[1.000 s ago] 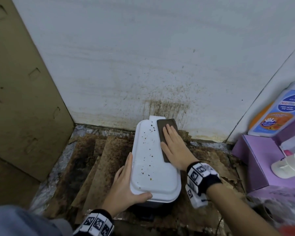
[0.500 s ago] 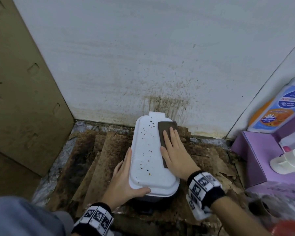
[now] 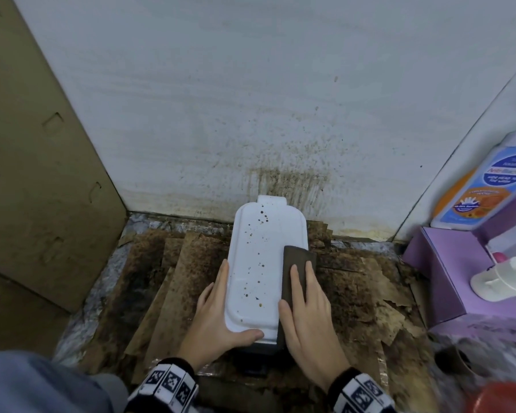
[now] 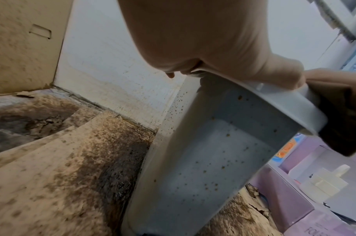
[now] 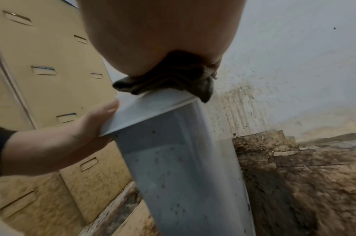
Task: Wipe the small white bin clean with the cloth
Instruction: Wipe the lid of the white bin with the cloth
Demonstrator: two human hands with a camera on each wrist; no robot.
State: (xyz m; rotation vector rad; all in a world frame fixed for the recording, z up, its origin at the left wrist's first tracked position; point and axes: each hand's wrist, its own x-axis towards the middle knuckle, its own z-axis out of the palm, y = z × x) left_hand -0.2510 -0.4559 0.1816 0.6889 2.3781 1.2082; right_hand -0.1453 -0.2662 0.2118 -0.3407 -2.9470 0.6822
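The right hand [image 3: 310, 323] hides part of the cloth [image 3: 295, 257]; right of the bin [image 3: 259, 248], a bottle [image 3: 483, 186] runs off-frame.

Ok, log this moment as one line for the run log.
left hand: grips white bin at near corner | right hand: presses cloth flat on lid, right side | brown specks beside cloth

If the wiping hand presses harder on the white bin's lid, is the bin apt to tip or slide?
Probably tippy: the bin looks tall and narrow, and the left hand grips its lid edge, seemingly steadying it. Likely light: thin, translucent walls. Stained cardboard underneath may resist sliding.
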